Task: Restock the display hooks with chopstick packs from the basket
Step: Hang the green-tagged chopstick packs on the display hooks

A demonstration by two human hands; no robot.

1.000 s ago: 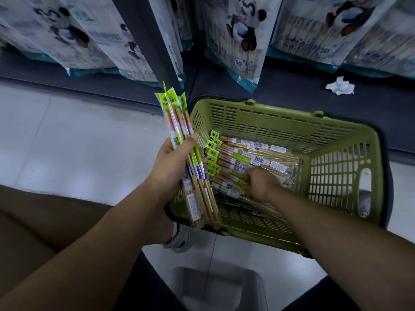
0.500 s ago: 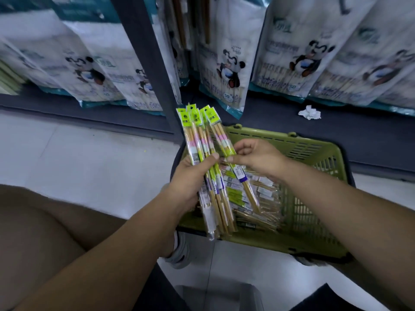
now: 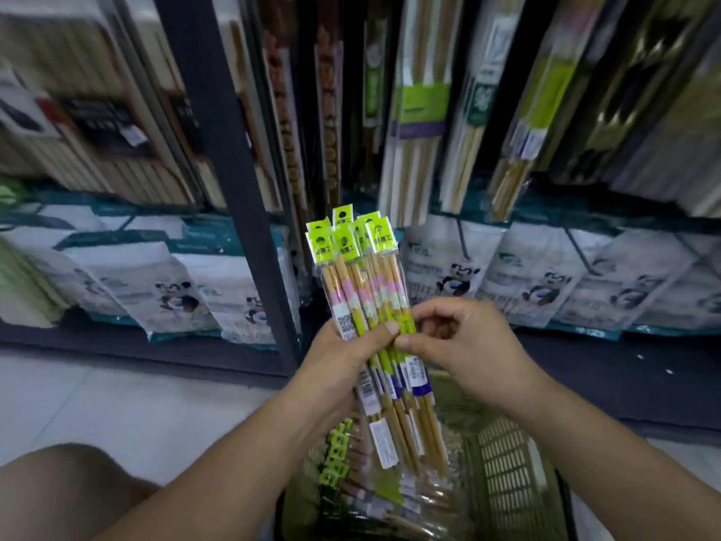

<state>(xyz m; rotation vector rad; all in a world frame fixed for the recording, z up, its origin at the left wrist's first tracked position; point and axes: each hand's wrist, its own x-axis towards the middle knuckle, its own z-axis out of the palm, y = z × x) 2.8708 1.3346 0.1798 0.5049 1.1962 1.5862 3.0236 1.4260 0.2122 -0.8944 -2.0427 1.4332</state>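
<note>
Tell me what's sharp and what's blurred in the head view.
Head view: the chopstick bundle, left hand and right hand are fairly sharp; the hanging stock at upper left is motion-smeared; the basket below is dim and soft; lighting is dull overall.

We are facing a crowded rack with little open room.

Our left hand [image 3: 343, 357] is gripping the bundle of chopstick packs [image 3: 363, 302] upright and our right hand [image 3: 464, 345] is pinching its right edge, so the bundle is filling the middle of our reach. The dark upright post [image 3: 218, 150] is rising just left of it, blocking that side. Hanging packs [image 3: 417, 111] are crowding the rack above and to the right, nearly edge to edge. Panda bags [image 3: 452, 267] are lining the lower row on both sides of the post. The basket [image 3: 507, 462] is sitting under our wrists, its mouth partly filled with loose packs [image 3: 351, 486]. The pale floor [image 3: 117, 404] on the left is lying open, bounded below by our knee [image 3: 58, 490].
</note>
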